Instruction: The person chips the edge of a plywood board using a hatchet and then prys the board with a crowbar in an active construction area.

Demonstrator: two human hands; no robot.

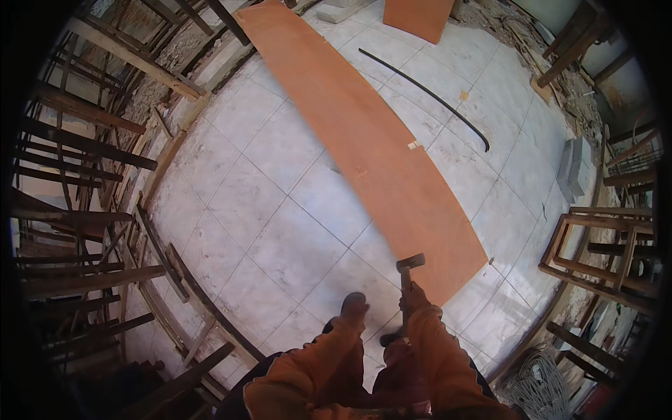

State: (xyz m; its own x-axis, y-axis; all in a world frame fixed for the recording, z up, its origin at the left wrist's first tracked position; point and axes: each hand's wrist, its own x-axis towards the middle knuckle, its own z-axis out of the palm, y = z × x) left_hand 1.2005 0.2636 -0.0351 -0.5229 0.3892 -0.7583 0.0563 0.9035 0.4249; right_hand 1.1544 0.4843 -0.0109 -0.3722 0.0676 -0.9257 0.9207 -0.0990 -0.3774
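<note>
My right hand (416,297) is wrapped round the handle of a hammer (410,262). The dark hammer head points away from me, above the near end of a long orange-brown board (378,157). That board lies flat on the tiled floor and stretches from near my feet to the far left. My left hand (355,309) hangs in front of my left shoe, left of the board and apart from it. The left hand's fingers are too small and dark to make out. Orange sleeves cover both my arms.
A thin black strip (423,91) lies on the tiles (280,164) right of the board. Another orange-brown panel (418,17) is at the far end. Wooden beams (84,150) crowd the left side. Grey blocks (574,170), a wooden frame (595,255) and coiled wire (537,383) stand along the right.
</note>
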